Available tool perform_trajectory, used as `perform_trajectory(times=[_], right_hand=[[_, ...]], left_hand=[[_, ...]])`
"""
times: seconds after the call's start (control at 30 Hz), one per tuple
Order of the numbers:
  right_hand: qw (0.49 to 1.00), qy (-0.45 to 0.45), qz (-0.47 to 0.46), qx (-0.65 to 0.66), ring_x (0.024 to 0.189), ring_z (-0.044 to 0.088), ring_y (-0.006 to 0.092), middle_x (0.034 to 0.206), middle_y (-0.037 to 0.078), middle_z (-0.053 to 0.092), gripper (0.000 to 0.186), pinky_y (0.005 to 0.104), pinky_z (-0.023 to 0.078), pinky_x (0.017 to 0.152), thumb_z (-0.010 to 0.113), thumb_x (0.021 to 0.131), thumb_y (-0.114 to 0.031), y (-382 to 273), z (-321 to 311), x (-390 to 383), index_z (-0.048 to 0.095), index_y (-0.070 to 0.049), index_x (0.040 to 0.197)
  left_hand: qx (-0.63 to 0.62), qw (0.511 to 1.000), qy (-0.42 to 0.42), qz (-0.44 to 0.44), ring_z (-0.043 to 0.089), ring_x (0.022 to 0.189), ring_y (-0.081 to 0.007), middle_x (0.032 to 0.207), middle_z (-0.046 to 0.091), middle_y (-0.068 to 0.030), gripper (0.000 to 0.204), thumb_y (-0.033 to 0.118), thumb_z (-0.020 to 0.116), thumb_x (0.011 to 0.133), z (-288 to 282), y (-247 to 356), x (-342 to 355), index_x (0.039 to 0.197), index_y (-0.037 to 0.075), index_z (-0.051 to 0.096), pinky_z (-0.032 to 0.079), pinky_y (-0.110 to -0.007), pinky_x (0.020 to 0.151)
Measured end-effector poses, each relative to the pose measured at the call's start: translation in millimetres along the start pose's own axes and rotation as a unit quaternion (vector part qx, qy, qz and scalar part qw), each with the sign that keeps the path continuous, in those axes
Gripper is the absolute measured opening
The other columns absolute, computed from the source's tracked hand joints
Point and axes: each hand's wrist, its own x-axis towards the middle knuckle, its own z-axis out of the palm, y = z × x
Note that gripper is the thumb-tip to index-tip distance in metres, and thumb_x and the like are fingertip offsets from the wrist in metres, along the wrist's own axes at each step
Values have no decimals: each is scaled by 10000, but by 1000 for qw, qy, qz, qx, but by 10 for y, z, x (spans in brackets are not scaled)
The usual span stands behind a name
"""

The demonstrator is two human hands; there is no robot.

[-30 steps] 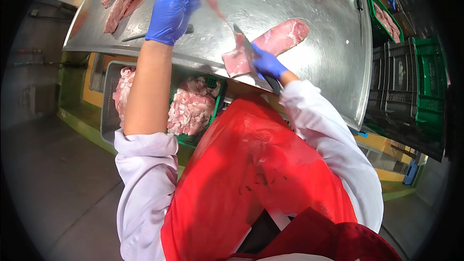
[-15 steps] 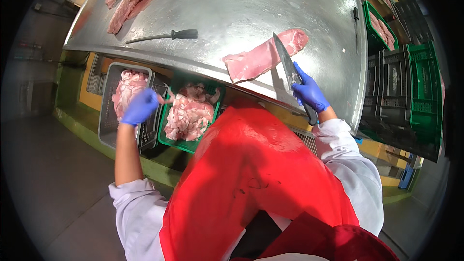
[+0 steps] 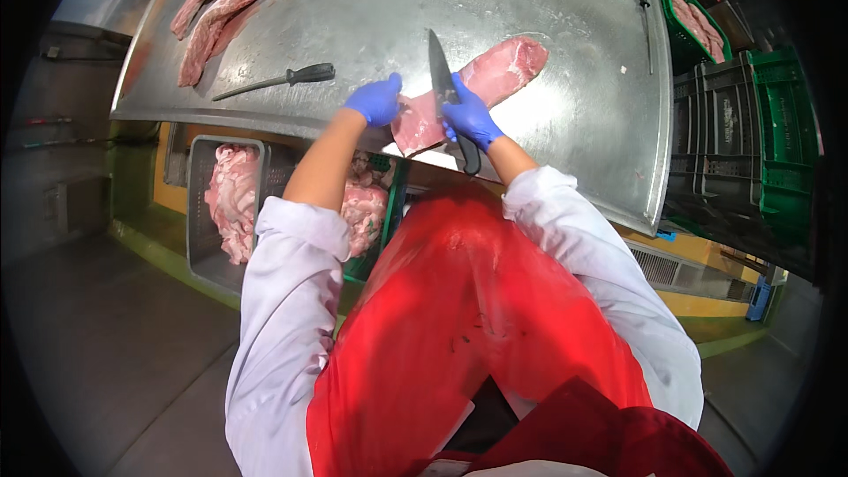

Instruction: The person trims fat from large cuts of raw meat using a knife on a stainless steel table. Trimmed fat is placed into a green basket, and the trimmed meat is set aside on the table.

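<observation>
My left hand (image 3: pixel 374 102), blue-gloved, has its fingers closed at the left end of a long pink piece of meat (image 3: pixel 503 72) lying on the steel table. My right hand (image 3: pixel 472 117), also gloved, grips a large dark-handled knife (image 3: pixel 438 60) over that piece, blade pointing away from me. Left of my hands lies a sharpening steel (image 3: pixel 309 72) with a black handle, and several raw meat strips (image 3: pixel 224 16) are heaped at the table's far left.
Below the table's near edge, a grey crate (image 3: pixel 196 247) and a green crate (image 3: pixel 360 272) hold trimmings. To the right stand stacked black and green crates (image 3: pixel 720 141) and a green crate of meat (image 3: pixel 707 31). Another thin tool (image 3: pixel 644 9) lies along the table's right side (image 3: pixel 618 97).
My left hand has come up from the crate of trimmings to the meat, without the strip seen earlier. My right hand and the knife have moved leftward, back over the meat.
</observation>
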Motion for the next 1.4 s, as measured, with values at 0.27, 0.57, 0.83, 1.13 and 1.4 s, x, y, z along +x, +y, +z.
perform_trajectory(times=[0.27,0.57,0.83,1.13,1.4], right_hand=[[942,-281,49,-176,527,620,187,738,103,652,853,338,532,519,515,918,-95,-400,-307,-853,52,-150,1633],[918,-355,12,-175,522,568,139,758,94,620,810,310,501,497,517,899,-40,-536,268,-376,177,-147,1626],[969,-74,-97,-215,638,707,293,858,249,704,755,405,575,642,557,911,-153,-133,-957,73,253,-186,1602],[866,-36,-49,-496,838,692,446,959,293,693,925,533,540,750,585,861,-108,242,-927,-457,65,-198,1621],[880,-35,54,-471,673,699,402,938,286,693,850,476,583,634,494,891,-47,362,-915,-1379,89,-197,1623]], left_hand=[[111,991,72,11,686,880,-442,941,706,-249,372,210,635,863,-608,373,-316,1161,35,497,542,-517,761],[80,974,191,-88,655,870,-472,898,673,-266,278,111,571,897,-956,366,-1529,1155,55,483,504,-557,737],[104,972,187,-99,625,1054,-404,1063,656,-238,510,239,722,800,409,-309,-1895,1257,64,581,521,-488,893],[-14,979,127,-160,459,1340,-403,1436,471,-182,805,401,764,738,527,897,243,1436,153,449,387,-583,1081],[-104,962,158,-199,588,1213,-445,1339,583,-238,787,421,773,783,235,570,835,1428,123,433,488,-538,1000]])
